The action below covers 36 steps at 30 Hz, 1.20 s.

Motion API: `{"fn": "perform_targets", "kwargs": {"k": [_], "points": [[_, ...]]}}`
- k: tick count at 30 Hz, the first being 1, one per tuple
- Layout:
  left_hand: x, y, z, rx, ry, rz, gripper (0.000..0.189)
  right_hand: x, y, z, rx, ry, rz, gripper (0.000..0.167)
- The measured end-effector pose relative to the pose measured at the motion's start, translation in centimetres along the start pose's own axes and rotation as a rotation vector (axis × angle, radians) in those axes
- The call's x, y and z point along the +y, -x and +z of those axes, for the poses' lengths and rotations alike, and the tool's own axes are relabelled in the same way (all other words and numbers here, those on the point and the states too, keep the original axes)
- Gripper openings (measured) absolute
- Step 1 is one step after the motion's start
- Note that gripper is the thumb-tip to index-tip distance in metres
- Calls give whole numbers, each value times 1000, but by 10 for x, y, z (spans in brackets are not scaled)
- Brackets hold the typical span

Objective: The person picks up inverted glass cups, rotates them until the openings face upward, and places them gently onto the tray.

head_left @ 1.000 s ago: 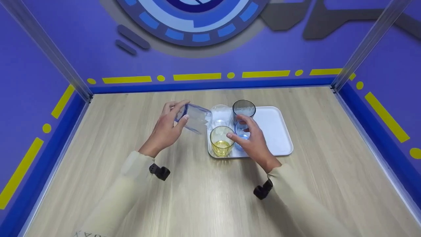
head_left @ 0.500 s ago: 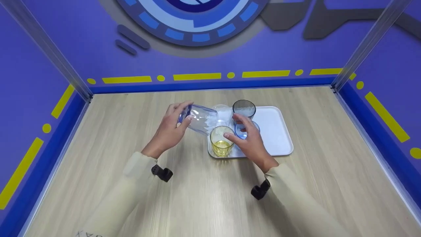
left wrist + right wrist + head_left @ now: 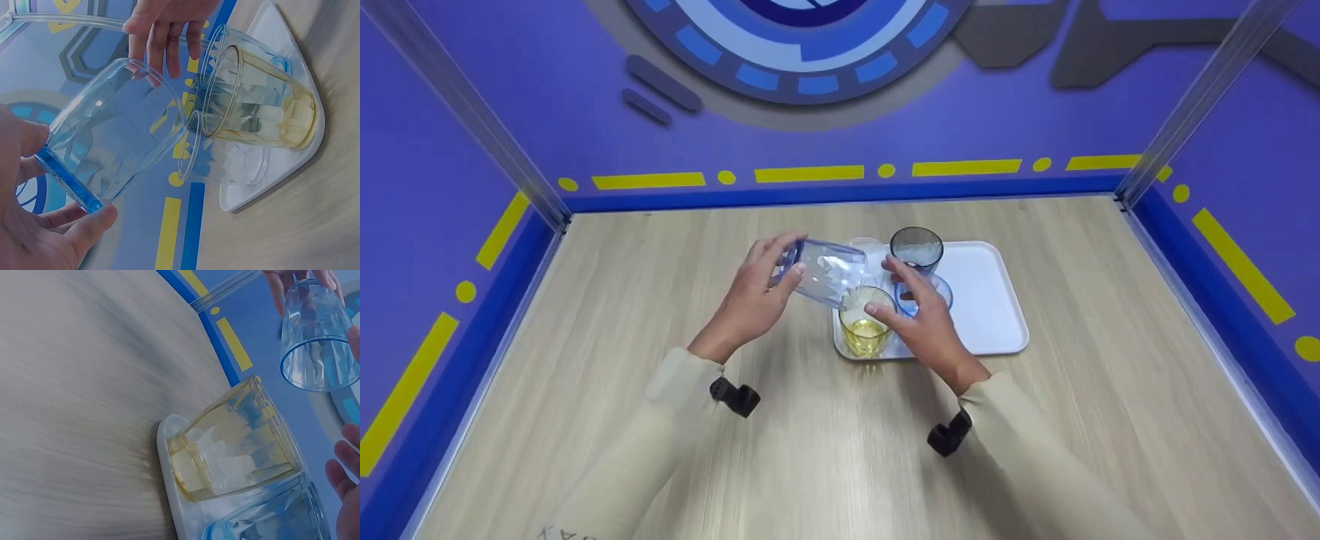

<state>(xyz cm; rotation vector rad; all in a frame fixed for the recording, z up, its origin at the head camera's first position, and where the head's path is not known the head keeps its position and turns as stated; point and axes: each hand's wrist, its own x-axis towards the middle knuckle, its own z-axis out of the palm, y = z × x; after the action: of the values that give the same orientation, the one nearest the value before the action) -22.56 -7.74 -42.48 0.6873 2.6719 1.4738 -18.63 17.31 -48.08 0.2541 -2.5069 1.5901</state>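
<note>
A faintly blue drinking glass (image 3: 832,274) is held by its base in my left hand (image 3: 748,296), thumb on one side and fingers on the other. It lies tilted in the air, mouth towards the right, its rim close to a yellow glass (image 3: 864,337) standing on a white tray (image 3: 994,300). My right hand (image 3: 926,326) hovers over the tray with fingers spread and bent, holding nothing. Below it stands a blue glass (image 3: 942,294), partly hidden. In the right wrist view the held glass (image 3: 315,332) appears apart from the yellow glass (image 3: 236,444).
A dark grey glass (image 3: 916,247) stands at the back of the tray. Beside it is a clear glass (image 3: 225,157), mostly hidden behind the held one in the head view. The wooden table (image 3: 810,442) meets purple panels (image 3: 840,142) at the back and sides.
My left hand has carried the tilted glass rightwards, towards the yellow glass. My right hand has shifted slightly left. The glasses on the tray have not moved.
</note>
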Motion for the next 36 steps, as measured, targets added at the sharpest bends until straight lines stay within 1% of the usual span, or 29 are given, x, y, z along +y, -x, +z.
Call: {"fn": "perform_targets", "kwargs": {"k": [7, 16, 25, 30, 36], "points": [[0, 1, 4, -10, 42, 6, 44, -4, 2, 3, -36, 1, 32, 73], [0, 4, 9, -21, 73, -14, 44, -9, 4, 7, -68, -16, 23, 74], [1, 4, 11, -29, 116, 25, 42, -11, 4, 8, -83, -39, 32, 76], [-1, 3, 12, -43, 185, 16, 42, -11, 5, 8, -77, -43, 27, 77], [-3, 2, 13, -64, 270, -22, 41, -11, 5, 7, -75, -67, 34, 79]]}}
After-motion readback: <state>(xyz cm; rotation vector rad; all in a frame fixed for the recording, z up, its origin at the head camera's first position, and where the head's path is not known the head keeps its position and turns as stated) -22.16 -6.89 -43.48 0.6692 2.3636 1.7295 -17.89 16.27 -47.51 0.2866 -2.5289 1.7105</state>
